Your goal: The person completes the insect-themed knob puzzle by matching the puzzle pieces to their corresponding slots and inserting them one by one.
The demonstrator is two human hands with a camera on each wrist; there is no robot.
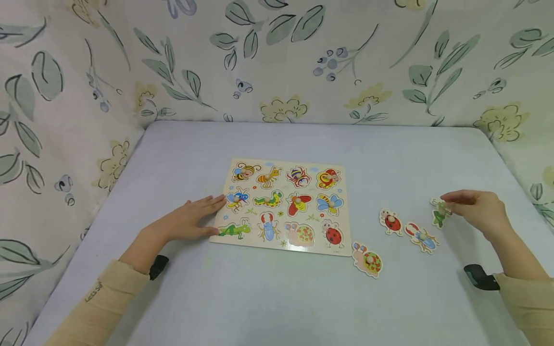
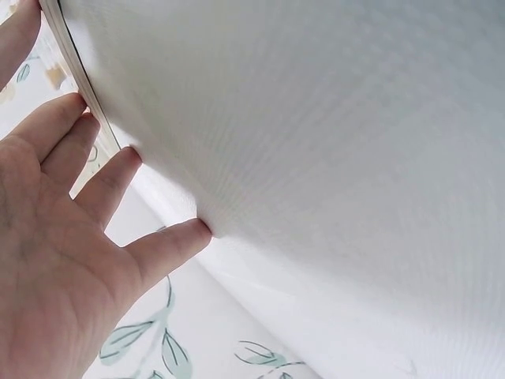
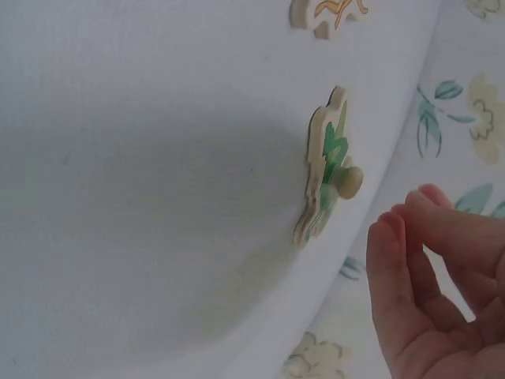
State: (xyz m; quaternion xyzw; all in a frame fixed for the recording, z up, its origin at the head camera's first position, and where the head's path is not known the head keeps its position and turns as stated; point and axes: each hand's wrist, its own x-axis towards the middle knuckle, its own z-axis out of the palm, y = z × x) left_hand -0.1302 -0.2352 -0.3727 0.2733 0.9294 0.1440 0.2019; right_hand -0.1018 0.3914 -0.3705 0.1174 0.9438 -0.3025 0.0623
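Observation:
A wooden peg puzzle board (image 1: 284,188) with insect pictures lies on the table. My left hand (image 1: 190,220) touches its left edge with spread, extended fingers; the left wrist view shows the fingertips along the board's thin edge (image 2: 77,67). Over on the right, my right hand (image 1: 479,211) is beside a green grasshopper piece (image 1: 440,213). In the right wrist view, a gap separates the bent fingers (image 3: 390,249) from the piece's wooden knob (image 3: 349,182). Near it lie a ladybug piece (image 1: 391,222), a stag beetle piece (image 1: 421,238) and a snail piece (image 1: 368,260).
Knobbed pieces such as the bee (image 1: 245,172) and caterpillar (image 1: 268,198) fill the board's upper two rows. Its bottom row shows knobless pictures, including a shiny snail recess (image 1: 299,234). A pale cloth (image 1: 259,298) covers the table; leaf-patterned fabric (image 1: 285,62) hangs behind.

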